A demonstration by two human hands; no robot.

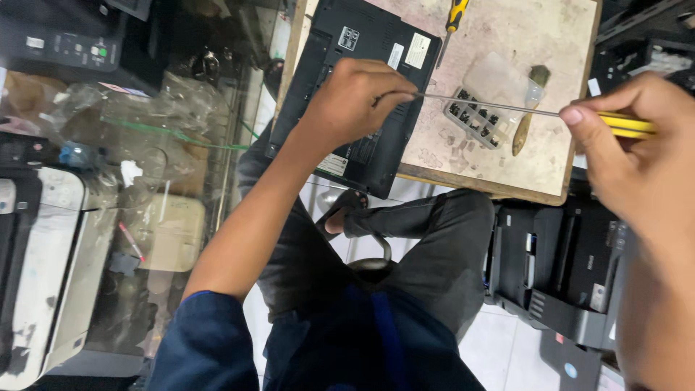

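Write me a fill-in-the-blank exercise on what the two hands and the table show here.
1. The right hand grips a screwdriver by its ____ handle.
2. The left hand pinches the screwdriver's tip above a black ____ lying bottom up.
3. On the wooden table a clear compartment tray lies beside a small ____ with a wooden handle.

Missing words: yellow; laptop; brush

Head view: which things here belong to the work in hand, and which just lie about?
In use:
left hand pinching the screwdriver shaft
right hand on the yellow screwdriver
black laptop, underside up

Lying about:
second screwdriver
small brush
clear parts tray
white printer
black printer
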